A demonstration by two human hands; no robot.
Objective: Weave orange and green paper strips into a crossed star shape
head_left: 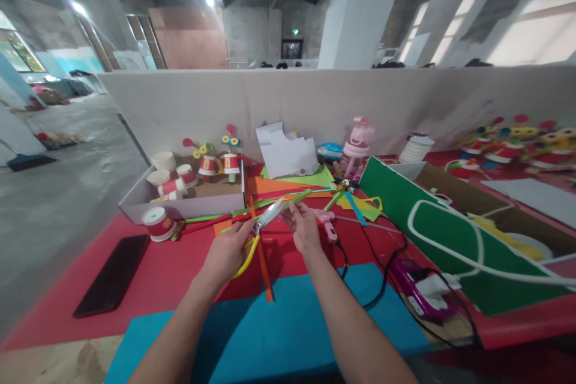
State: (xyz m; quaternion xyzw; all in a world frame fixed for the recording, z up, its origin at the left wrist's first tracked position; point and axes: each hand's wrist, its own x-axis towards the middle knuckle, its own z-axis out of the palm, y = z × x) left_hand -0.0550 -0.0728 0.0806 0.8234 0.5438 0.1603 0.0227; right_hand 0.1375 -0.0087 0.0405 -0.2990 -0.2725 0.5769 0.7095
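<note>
Head view — left hand fingers clamped in the handles of the yellow scissors, right hand fingers pinched on a green strip just left of the pink glue gun, above the worktop — strip looks light and floppy, probably best gripped close beside the blades.

Two hands: left hand, right hand; one scissors; one pink bottle; one phone.

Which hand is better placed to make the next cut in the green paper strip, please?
Probably the left hand: it already grips the yellow-handled scissors, with the blades angled toward the green strip. The right hand is occupied pinching that strip.
</note>
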